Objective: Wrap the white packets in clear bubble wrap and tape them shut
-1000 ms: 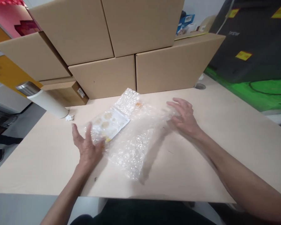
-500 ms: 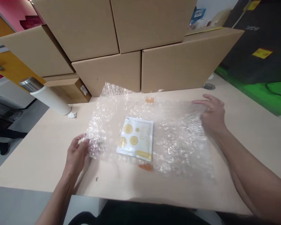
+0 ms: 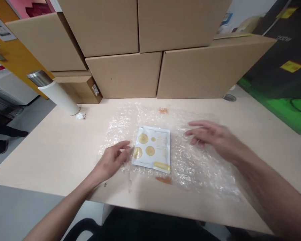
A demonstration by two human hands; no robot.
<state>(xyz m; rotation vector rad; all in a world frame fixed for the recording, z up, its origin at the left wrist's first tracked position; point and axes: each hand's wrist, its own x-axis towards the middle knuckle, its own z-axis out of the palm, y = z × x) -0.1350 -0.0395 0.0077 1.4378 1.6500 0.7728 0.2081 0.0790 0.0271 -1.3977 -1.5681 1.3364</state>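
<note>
A flat white packet [image 3: 153, 147] with yellow round shapes and a yellow band lies on a spread sheet of clear bubble wrap [image 3: 198, 164]. Close to the packet's left edge is my left hand [image 3: 114, 159], fingers loosely curved and apart; whether they touch the packet is unclear. My right hand [image 3: 210, 135] hovers over the right part of the wrap, slightly blurred, its fingers stretched toward the packet with nothing in them. Orange-brown patches [image 3: 163, 180] show at the wrap's near and far edges.
Large cardboard boxes [image 3: 122, 75] are stacked along the back of the table [image 3: 52, 150]. At the back left stand a white bottle with a metal cap [image 3: 61, 97], a smaller box [image 3: 77, 88] and a crumpled white scrap [image 3: 80, 115]. A person's legs [image 3: 5, 134] show at far left.
Both hands have let go of the bubble wrap's ends and moved inward toward the packet. The wrap now lies flatter, its raised left corner lowered. The view has shifted slightly.
</note>
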